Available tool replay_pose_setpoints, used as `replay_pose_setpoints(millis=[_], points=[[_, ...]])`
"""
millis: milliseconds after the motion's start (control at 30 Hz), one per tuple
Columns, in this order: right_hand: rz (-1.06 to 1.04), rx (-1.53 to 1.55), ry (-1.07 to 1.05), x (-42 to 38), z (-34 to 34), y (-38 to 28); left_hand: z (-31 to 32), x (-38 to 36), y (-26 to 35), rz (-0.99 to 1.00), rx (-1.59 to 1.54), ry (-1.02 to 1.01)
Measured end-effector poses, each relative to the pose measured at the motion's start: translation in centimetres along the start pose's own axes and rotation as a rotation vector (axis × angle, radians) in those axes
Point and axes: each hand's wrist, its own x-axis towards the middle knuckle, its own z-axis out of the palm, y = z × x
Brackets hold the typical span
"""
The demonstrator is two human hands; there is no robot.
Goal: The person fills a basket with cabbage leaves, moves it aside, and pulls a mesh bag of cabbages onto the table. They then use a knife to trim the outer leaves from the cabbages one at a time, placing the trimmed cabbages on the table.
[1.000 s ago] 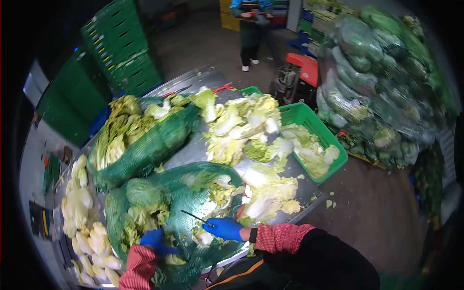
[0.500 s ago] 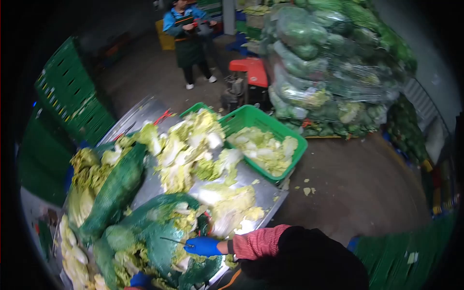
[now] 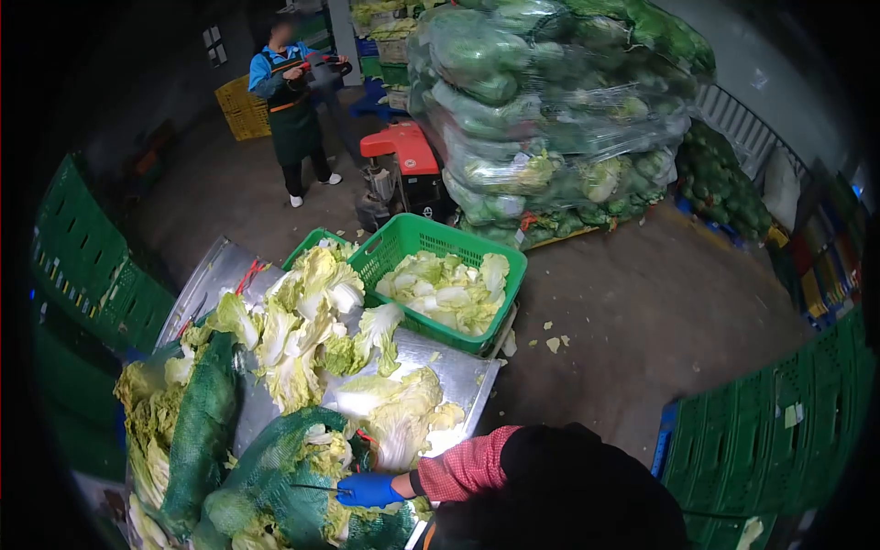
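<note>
My right hand (image 3: 367, 490), in a blue glove, is closed round a thin-bladed knife (image 3: 316, 487), whose dark blade points left. Under the blade lies a green mesh sack (image 3: 280, 467) with cabbage inside and loose leaves at its opening. Just beyond this hand, pale napa cabbage leaves (image 3: 403, 412) are spread on the metal table (image 3: 463, 367). A second long mesh sack (image 3: 202, 431) lies to the left, beside yellowed leaves (image 3: 151, 412). My left hand is out of view.
A green crate (image 3: 509, 293) of leaves stands at the table's far right corner. Beyond are a red pallet truck (image 3: 403, 151), a person (image 3: 293, 110) in an apron, and a wrapped cabbage stack (image 3: 550, 119). Green crates stand left (image 3: 82, 247) and right (image 3: 779, 440).
The view has shifted, so the table and crate appear further left. My left hand, earlier at the bottom edge, has gone out of view. My right hand still holds the knife over the sack.
</note>
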Motion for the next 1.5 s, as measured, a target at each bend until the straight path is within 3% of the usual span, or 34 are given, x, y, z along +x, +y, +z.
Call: replay_pose_setpoints(millis=[67, 167, 200, 233, 267, 300, 333, 367, 400, 433, 533, 600, 633, 733, 800, 867, 933, 967, 1067, 1167, 1233, 1300, 1367, 1467, 1500], points=[[-0.003, -0.032, 0.003, 0.1, -0.5, -1.0, -0.9, 0.1, -1.3, 0.018, -0.065, 0.137], [-0.049, -0.038, 0.02, -1.6, -2.4, -4.5, 0.9, 4.4, -6.3, 0.292, -0.431, 0.66], [-0.217, -0.176, 0.108, -0.7, -2.7, -3.4, 0.9, 5.1, -6.4, 0.332, -0.615, 0.858], [-0.15, -0.122, 0.123, -1.0, -3.2, -4.6, -2.1, 3.5, -3.8, 0.214, -0.719, 0.844], [-0.085, -0.066, 0.142, -1.3, -3.7, -5.8, -4.6, 2.4, -1.9, 0.076, -0.826, 0.678], [-0.131, -0.01, 0.189, 0.1, -3.9, -3.5, -0.4, 5.9, -1.6, -0.006, -0.935, 0.957], [-0.179, 0.043, 0.234, 1.4, -4.1, -1.3, 2.9, 9.4, -1.9, -0.015, -1.139, 0.902], [-0.118, 0.125, 0.217, 0.6, -4.8, -2.8, 1.0, 7.7, 1.6, -0.117, -1.343, 0.729], [-0.056, 0.207, 0.205, -0.2, -5.6, -4.4, 3.3, 9.7, 2.8, -0.019, -1.623, 0.547], [-0.223, 0.061, 0.261, 0.3, -6.0, -3.4, 5.9, 10.5, 5.1, -0.306, -1.171, 0.748], [-0.079, -0.414, 0.291, -0.1, -7.7, -2.4, 11.9, 11.8, 10.1, -0.173, -1.44, 0.39], [-0.141, -0.459, 0.256, 0.0, -8.5, 0.3, 14.4, 10.6, 12.3, -0.067, -1.639, 0.456], [-0.075, -0.467, 0.218, -0.3, -8.6, 0.2, 13.4, 9.5, 11.8, -0.018, -1.575, 0.391], [0.112, -0.531, 0.139, -1.3, -8.0, -0.8, 7.4, 7.7, 9.7, -0.031, -0.734, 0.088], [0.206, -0.629, 0.12, -1.2, -7.5, -0.7, 5.2, 7.8, 10.3, 0.045, -0.708, 0.316], [0.27, -0.498, 0.092, -1.0, -7.7, -1.7, 5.3, 9.5, 11.4, 0.176, -0.824, 0.59], [0.339, -0.368, 0.064, -1.0, -8.2, -2.4, 6.2, 10.9, 11.9, 0.156, -1.034, 0.313], [0.234, -0.398, 0.132, -0.6, -8.2, -1.1, 6.8, 11.5, 12.1, 0.142, -1.134, 0.173], [0.031, -0.773, 0.235, -0.1, -7.3, -0.4, 9.9, 11.5, 11.5, 0.175, -1.415, 0.211], [-0.177, -0.711, 0.221, -0.5, -5.9, -3.0, 10.4, 11.3, 11.4, 0.094, -1.435, 0.244], [-0.119, -0.471, 0.156, 0.2, -5.2, -3.0, 9.7, 10.9, 11.4, 0.09, -1.447, 0.246], [-0.131, -0.554, 0.132, 0.8, -5.2, -2.9, 9.2, 10.8, 11.7, 0.134, -1.509, 0.241], [-0.203, -0.959, 0.146, 1.4, -5.3, -2.9, 9.8, 11.1, 11.8, 0.124, -1.485, 0.275], [0.149, -0.883, 0.058, 2.3, -5.9, -4.2, 10.7, 11.9, 12.1, 0.12, -1.41, 0.329], [0.129, -0.9, 0.045, 2.5, -5.9, -3.4, 11.0, 12.0, 12.1, 0.122, -1.374, 0.348]])
